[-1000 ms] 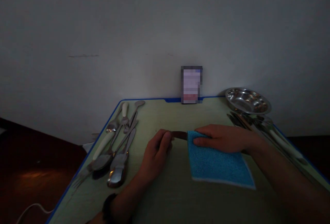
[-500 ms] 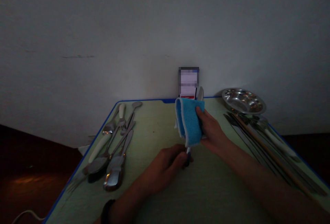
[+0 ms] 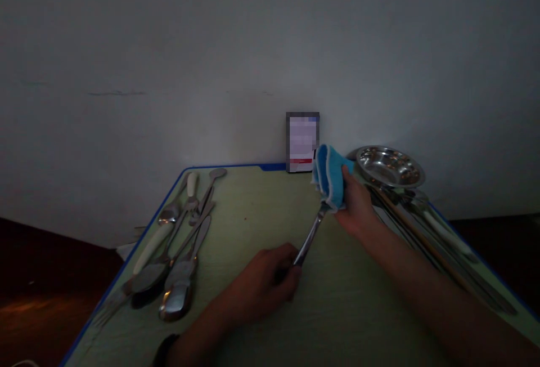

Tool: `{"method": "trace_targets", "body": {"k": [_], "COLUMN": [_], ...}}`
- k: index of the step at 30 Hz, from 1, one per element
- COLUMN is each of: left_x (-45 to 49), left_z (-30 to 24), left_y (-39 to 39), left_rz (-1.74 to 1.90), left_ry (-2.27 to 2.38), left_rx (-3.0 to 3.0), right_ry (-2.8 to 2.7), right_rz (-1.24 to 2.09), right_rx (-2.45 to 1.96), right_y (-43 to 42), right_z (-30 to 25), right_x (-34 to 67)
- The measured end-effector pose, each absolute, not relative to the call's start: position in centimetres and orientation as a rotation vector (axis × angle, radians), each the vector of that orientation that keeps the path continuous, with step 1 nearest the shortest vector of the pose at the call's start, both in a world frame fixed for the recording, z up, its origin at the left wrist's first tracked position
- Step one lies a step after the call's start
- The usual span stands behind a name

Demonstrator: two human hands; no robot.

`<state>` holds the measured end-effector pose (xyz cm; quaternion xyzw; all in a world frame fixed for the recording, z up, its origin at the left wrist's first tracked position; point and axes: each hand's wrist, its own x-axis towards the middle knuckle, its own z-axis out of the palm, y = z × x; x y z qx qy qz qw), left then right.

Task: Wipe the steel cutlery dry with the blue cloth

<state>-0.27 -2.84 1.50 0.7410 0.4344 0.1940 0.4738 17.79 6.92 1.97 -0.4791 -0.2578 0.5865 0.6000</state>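
Metal utensil, slanting, far end hidden within folded blue cloth, the landmark. Left hand, nearer the viewer than the cloth: fingers curled around the utensil's near end. Right hand, at the cloth's right: fingers gripping the cloth. Leftward of the cloth, tabletop offers open room as far as cutlery along its left edge. Right of the cloth, just beside: steel bowl; behind the cloth, leftward: upright device near the far edge.
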Motion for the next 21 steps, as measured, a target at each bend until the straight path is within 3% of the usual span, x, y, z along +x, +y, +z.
{"method": "trace_targets", "body": {"k": [21], "left_x": [-1.1], "left_z": [0.4], "left_y": [-1.8], "left_rz": [1.08], "left_ry": [1.214], "left_rx": [1.359], "right_ry": [-0.676], "right_rz": [1.048], "right_rx": [-0.995], "right_y": [9.9], "right_z": [3.5], "right_x": [22.6]}}
